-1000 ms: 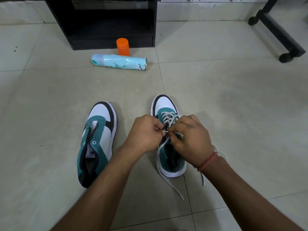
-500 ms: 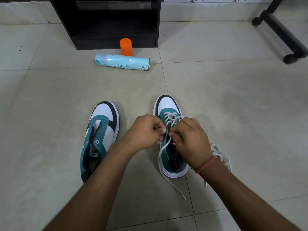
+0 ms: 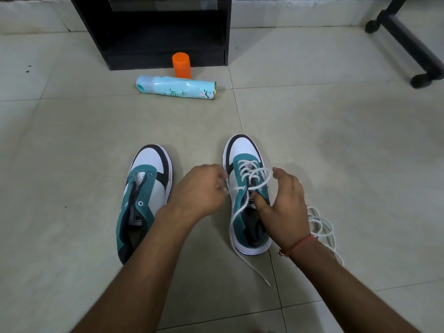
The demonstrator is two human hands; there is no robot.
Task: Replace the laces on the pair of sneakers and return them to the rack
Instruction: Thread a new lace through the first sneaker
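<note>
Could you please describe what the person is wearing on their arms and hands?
Both forearms are bare, with no sleeves in view. The right wrist carries a thin reddish-orange thread band. The left hand and right hand show no gloves, and no rings or watch are visible.

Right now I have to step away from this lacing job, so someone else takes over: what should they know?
Left hand pinches the white lace beside the right sneaker. Right hand is open, its thumb at the sneaker's tongue.
Done: the right sneaker's lower eyelets are laced.
Left: the upper eyelets, then the left sneaker, which has no lace. A loose lace lies by the right wrist. Both sneakers go to the rack afterwards.
</note>
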